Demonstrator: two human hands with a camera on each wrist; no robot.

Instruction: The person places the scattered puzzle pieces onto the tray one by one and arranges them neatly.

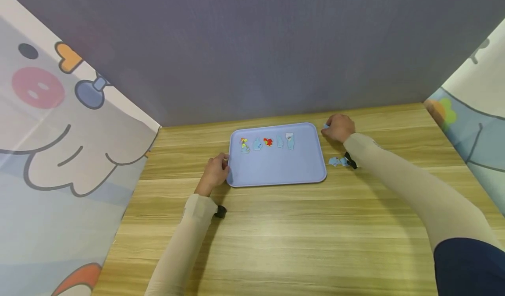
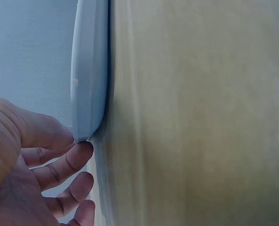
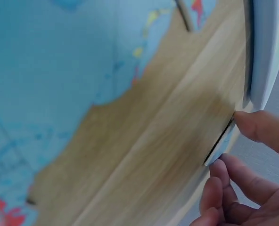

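A pale blue tray (image 1: 276,169) lies on the table. My left hand (image 1: 215,170) pinches the tray's rim (image 2: 85,94) at its left side between thumb and forefinger. Just beyond the tray's right side, my right hand (image 1: 340,128) holds a thin light blue puzzle piece (image 3: 221,142) between thumb and fingers, close over the wood. Along the tray's far half sits a row of pieces: one with a yellow figure (image 1: 244,146), a light blue one (image 1: 257,144), a red one (image 1: 268,142), and others of light blue.
More light blue pieces (image 1: 334,161) lie on the wooden table (image 1: 276,234) right of the tray, partly beneath my right wrist. They loom large in the right wrist view. A grey panel (image 1: 252,55) rises behind the table, and a cartoon-printed wall (image 1: 79,155) stands at the left.
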